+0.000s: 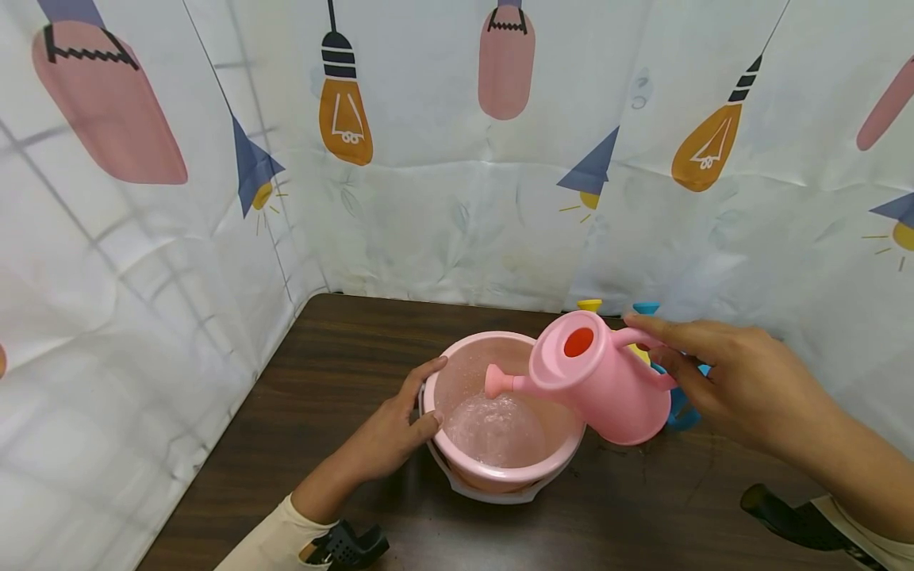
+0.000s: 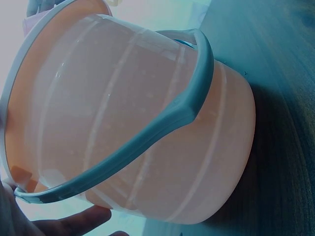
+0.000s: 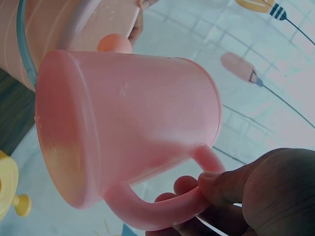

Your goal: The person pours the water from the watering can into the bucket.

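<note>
A pale pink bucket [image 1: 500, 474] stands on the table, with stirred, splashing water [image 1: 496, 424] inside. My left hand [image 1: 389, 436] holds the bucket's left rim, thumb over the edge and fingers along the outside. The bucket's handle [image 2: 192, 110] hangs down against its side. My right hand [image 1: 743, 381] grips the handle of a pink watering can [image 1: 614, 396], fingers curled round it in the right wrist view. The can is tilted left, its spout rose [image 1: 497, 381] over the bucket's opening. A red-orange opening [image 1: 578, 342] shows in the can's top.
Behind the pink can, partly hidden, stand a blue watering can [image 1: 683, 414] and a yellow one [image 1: 589, 304]. A dark wood-grain table [image 1: 336, 373] lies beneath everything. Printed cloth walls [image 1: 443, 230] rise along the table's back and left side.
</note>
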{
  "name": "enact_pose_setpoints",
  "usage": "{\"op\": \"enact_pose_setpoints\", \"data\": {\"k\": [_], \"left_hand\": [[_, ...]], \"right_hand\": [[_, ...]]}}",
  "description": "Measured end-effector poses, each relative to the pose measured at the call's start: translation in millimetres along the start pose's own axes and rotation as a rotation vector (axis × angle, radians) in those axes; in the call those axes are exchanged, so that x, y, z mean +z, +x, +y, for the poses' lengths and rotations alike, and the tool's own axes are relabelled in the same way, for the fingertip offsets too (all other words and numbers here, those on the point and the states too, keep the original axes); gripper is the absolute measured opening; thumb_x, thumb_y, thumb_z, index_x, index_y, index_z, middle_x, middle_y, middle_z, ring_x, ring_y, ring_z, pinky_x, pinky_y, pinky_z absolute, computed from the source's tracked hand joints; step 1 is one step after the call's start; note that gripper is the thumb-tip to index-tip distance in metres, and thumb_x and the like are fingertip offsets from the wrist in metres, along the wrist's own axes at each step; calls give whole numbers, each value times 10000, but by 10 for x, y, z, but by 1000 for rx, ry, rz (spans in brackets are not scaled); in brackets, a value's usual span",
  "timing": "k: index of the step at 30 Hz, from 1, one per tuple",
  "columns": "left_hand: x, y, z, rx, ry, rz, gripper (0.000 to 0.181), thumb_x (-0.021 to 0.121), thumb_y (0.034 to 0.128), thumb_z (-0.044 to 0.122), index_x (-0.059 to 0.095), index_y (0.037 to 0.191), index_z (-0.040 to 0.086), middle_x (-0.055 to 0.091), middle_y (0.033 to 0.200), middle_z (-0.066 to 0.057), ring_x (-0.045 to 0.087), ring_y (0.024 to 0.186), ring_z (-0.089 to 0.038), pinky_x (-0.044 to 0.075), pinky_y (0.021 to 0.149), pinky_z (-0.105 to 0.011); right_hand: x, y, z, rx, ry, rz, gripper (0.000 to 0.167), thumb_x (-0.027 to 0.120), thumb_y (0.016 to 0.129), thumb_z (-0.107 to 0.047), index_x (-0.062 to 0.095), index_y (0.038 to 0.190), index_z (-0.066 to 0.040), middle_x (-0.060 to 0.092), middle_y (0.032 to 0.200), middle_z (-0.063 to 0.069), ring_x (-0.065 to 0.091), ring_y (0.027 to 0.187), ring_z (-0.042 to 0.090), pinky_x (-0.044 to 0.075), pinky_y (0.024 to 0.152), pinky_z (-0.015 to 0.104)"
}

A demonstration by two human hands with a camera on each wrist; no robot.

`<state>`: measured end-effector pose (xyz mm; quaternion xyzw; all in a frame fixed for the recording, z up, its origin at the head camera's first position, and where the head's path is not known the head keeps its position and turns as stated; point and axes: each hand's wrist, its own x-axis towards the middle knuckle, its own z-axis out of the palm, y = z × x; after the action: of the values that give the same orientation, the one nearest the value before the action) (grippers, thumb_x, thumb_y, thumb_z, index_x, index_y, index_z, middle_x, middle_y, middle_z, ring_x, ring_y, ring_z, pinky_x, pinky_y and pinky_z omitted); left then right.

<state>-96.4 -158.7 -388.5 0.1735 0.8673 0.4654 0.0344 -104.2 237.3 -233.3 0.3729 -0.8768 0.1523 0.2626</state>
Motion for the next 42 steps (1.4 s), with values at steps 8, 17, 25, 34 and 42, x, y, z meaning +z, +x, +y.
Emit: {"op": "enact_pose_setpoints", "data": {"k": [8,17,25,34,42], "left_hand": [[1,3,2,-2,1,-2,687,547,980,394,239,1594,380,455,1508,-212,541,1254,-343,421,985,-580],[-3,2,-1,-18,-8,-13,684,541,982,408,232,1592,395,422,1539,-198,519,1288,-354,407,1002,-594],[0,2,-1,-14,-10,-11,680,543,988,382,235,1594,392,424,1540,-192,517,1292,-352,405,1005,-596],[-1,2,-8,-4,-11,-14,674,543,995,380,233,1594,390,413,1549,-192,518,1290,-355,409,998,-597],[-1,1,-8,-10,-12,-15,676,538,990,394,234,1594,387,426,1537,-198,520,1286,-354,408,998,-599]], "right_hand": [[-1,-1,5,-1,2,-4,364,695,993,-317,705,1343,-215,720,931,-120,519,689,15,379,573,173],[5,12,7,-9,-1,1,404,586,1033,-438,705,1342,-206,699,897,-142,512,684,13,379,566,172],[9,17,-6,2,-10,-2,393,738,959,-227,700,1350,-212,680,876,-157,482,668,4,367,558,176],[15,12,-5,6,-14,0,482,786,896,-142,693,1361,-233,673,865,-164,484,665,7,366,555,179],[17,17,3,-6,-8,8,521,796,863,-86,695,1357,-218,663,855,-166,488,666,15,380,565,180]]}}
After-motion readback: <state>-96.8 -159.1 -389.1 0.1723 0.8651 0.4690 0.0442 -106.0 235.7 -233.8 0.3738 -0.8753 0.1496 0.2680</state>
